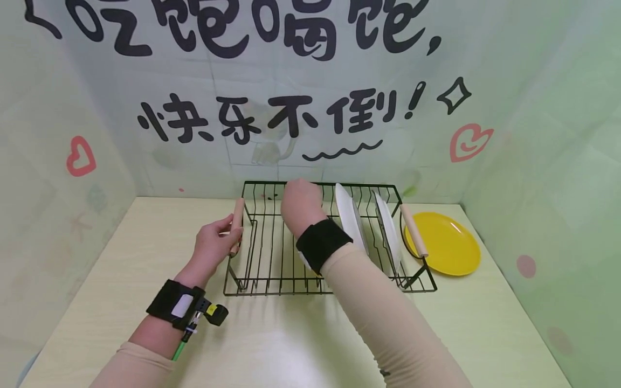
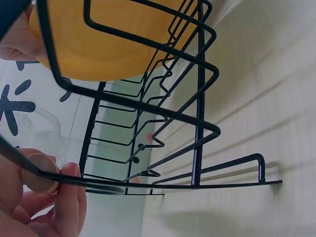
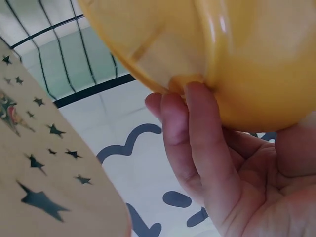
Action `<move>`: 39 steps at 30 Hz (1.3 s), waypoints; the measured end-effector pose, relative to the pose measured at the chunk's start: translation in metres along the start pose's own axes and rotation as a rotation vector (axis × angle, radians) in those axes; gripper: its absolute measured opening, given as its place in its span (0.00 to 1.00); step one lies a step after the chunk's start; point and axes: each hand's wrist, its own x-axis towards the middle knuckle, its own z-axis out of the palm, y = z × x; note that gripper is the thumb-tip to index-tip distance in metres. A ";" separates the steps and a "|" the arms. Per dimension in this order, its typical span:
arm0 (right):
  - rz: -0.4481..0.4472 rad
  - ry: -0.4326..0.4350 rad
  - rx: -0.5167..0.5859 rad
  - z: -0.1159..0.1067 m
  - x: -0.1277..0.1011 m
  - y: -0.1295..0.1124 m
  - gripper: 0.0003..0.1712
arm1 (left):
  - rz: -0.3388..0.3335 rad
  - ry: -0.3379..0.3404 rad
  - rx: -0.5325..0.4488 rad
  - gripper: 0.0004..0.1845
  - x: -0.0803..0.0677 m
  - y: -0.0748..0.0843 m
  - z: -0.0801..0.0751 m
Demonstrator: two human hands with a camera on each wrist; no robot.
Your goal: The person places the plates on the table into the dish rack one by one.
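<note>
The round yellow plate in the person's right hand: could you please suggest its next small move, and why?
Probably the right hand should ease the round yellow plate down, on edge, into the black wire rack. Its fingers hold the plate near the edge, two white plates stand on edge in the rack, and the left hand grips the rack's pale wooden handle.

The left hand (image 1: 213,242) grips the wooden handle (image 1: 237,214) of a black rack (image 1: 281,294), the right hand (image 1: 302,207) near white plates (image 1: 348,215).
</note>
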 end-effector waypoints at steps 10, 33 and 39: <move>-0.037 -0.037 -0.018 0.000 -0.005 -0.005 0.18 | 0.006 0.006 0.008 0.30 -0.001 0.000 0.000; -0.066 -0.102 -0.014 -0.008 -0.005 0.009 0.19 | 0.002 -0.002 0.001 0.32 0.000 -0.004 0.000; 0.005 -0.008 0.280 -0.028 -0.011 0.037 0.27 | -0.003 -0.001 0.018 0.32 0.001 -0.003 0.000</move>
